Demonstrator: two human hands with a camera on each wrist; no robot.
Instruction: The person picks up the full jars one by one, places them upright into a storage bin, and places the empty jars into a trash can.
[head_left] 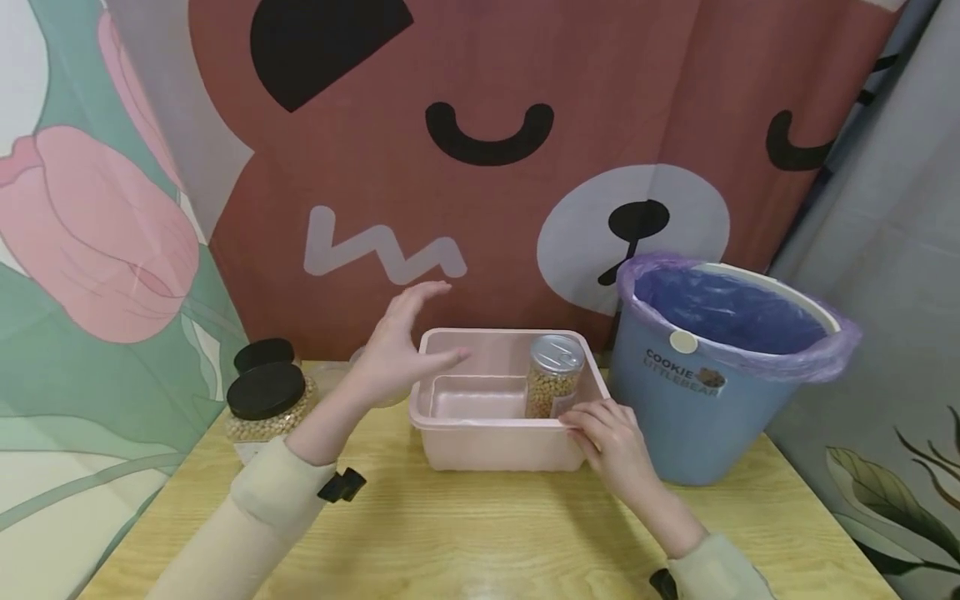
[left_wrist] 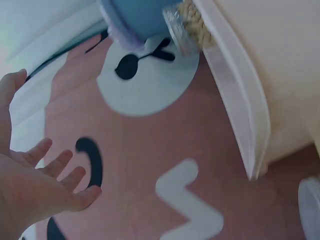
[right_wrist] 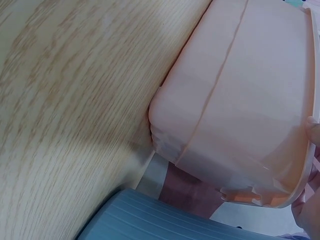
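Through my faraway cameras I see a pink tub (head_left: 498,446) in the middle of the table (head_left: 487,533). I use the tub as my clock, with twelve at the back. The right hand (head_left: 606,437) pinches the rim near the four o'clock corner, with its fingers over the top edge. The left hand (head_left: 395,362) is up in the air near ten o'clock. Its fingers and thumb are spread wide, and it holds nothing; my left wrist view shows it apart from the tub.

Inside the tub, at three o'clock, I see a can (head_left: 553,379) with a shiny top and little tan beans. It stands upright. Past the tub at three o'clock is a blue bucket (head_left: 675,425) with a purple bag (head_left: 813,362) over its rim. Out at nine o'clock I see a front jar (head_left: 266,396) and a back jar (head_left: 262,353), both with black lids. A bear curtain (head_left: 480,208) hangs at twelve o'clock.
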